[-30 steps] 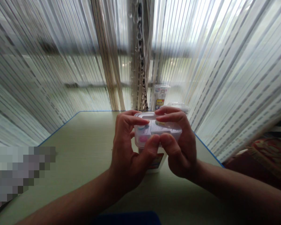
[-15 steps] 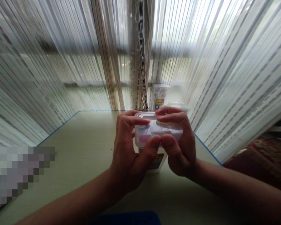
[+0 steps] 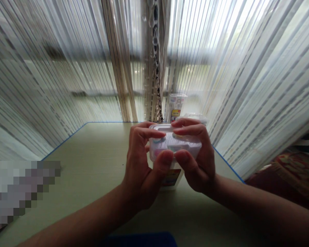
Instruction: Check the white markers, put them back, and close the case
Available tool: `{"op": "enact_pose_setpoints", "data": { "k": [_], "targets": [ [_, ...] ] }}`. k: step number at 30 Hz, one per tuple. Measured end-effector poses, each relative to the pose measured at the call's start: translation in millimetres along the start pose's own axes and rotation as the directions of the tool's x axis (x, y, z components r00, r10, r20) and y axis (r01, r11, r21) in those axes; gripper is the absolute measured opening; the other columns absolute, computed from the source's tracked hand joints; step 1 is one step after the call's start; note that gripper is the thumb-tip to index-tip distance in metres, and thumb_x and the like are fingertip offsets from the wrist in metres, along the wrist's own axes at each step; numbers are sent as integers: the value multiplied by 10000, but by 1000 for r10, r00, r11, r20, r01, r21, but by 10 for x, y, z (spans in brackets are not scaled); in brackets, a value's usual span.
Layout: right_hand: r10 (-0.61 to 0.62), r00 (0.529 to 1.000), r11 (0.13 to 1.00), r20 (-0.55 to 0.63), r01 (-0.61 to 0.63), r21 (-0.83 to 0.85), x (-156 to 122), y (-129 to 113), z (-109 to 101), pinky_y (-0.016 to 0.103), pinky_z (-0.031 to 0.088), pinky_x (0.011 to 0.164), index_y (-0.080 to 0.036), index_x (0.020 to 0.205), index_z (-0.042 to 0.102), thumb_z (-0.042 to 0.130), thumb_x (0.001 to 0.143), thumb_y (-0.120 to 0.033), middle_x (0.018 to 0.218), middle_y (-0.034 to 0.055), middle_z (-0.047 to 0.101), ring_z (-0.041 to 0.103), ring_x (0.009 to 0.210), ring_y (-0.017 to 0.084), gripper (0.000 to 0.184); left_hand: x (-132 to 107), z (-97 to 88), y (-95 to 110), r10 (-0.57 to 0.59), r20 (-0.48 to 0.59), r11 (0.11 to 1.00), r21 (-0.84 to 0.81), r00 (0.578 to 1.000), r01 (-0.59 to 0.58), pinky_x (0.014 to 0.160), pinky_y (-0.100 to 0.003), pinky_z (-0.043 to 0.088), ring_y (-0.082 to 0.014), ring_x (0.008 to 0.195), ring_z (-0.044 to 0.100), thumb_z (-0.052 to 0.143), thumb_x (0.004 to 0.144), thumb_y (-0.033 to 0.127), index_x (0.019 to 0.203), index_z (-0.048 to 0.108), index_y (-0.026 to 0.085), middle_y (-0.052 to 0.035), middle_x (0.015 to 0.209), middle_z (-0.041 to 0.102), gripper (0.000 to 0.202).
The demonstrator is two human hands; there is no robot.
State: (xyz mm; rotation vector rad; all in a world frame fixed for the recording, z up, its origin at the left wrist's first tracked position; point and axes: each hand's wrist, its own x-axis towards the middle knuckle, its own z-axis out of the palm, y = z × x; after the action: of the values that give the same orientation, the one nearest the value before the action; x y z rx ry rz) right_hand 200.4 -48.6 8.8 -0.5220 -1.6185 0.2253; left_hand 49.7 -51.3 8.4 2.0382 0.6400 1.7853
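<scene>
Both hands are around the top of a whitish, see-through plastic box (image 3: pixel 179 139) with a pale rim and pastel patches. My left hand (image 3: pixel 140 164) grips its left side, thumb at the near edge and fingers over the top. On the right side my right hand (image 3: pixel 202 159) does the same, its thumb beside the left thumb. Beneath the hands shows a pale lower part with a yellow and dark label (image 3: pixel 172 177), down at the tabletop. Whether this is one piece with the top, I cannot tell.
A light wood-look table (image 3: pixel 100 154) with a blue edge lies below. At its back stand a tall clear box (image 3: pixel 177 103) with a yellow label and a low pale package (image 3: pixel 195 118). String curtains (image 3: pixel 79 68) hang behind. Something dark blue (image 3: pixel 144 240) is at the front.
The thumbs have shifted slightly on the box, the left one a little to the left. Both hands keep their hold, and little else differs.
</scene>
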Motion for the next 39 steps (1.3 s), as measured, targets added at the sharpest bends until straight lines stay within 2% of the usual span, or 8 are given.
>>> {"op": "enact_pose_setpoints", "data": {
  "k": [4,7,10,15,23,32,39],
  "targets": [
    [13,1000,1000,-10,-12,22,-6,-24,6,501,460,969,-240,1107,588,610,890,-352,1195,93,556,537,1157,279,245,11,-4,-4,34,-3,998,48,999,-34,825,-352,534,-238,1119,537,630,883,348,1109,523,232,-85,1197,496,276],
    [14,1000,999,-11,-14,39,-12,-26,7,498,463,966,-245,1113,590,595,900,-365,1201,89,554,536,1158,279,245,29,4,13,67,-19,994,89,998,-65,819,-353,530,-235,1097,547,672,846,302,1092,520,231,-76,1163,513,297],
    [18,1000,999,-8,-18,45,-15,-30,5,505,458,976,-245,1109,590,577,909,-375,1204,90,557,532,1171,284,239,41,17,45,43,-23,996,80,999,-41,814,-347,530,-226,1084,560,669,847,286,1080,520,232,-71,1162,517,281],
    [23,1000,999,-18,-22,41,-15,-54,7,495,451,990,-225,1113,598,577,905,-300,1210,97,559,529,1186,278,223,37,31,78,20,-33,997,80,999,-17,798,-318,526,-202,1054,566,662,843,261,1062,520,221,-66,1160,513,265],
    [30,999,998,-29,-28,61,9,-70,16,464,451,972,-187,1070,613,599,871,-251,1173,105,570,538,1158,266,209,43,45,84,3,-60,996,91,998,2,814,-332,528,-217,1077,567,665,812,222,1030,532,212,-64,1147,526,255],
    [-11,1000,997,-11,12,81,-12,-3,-1,471,438,995,-203,1101,611,612,901,-341,1183,100,561,528,1160,263,242,31,7,-14,101,-36,988,117,994,-96,803,-333,523,-224,1091,546,714,824,334,1065,540,209,-74,1147,522,322],
    [-32,999,998,4,32,48,-1,13,-15,484,442,991,-200,1115,599,605,910,-344,1193,113,559,534,1163,273,251,37,5,-30,74,-22,994,86,997,-71,794,-336,526,-231,1093,544,726,801,292,1067,534,212,-79,1173,510,338]
  ]
}}
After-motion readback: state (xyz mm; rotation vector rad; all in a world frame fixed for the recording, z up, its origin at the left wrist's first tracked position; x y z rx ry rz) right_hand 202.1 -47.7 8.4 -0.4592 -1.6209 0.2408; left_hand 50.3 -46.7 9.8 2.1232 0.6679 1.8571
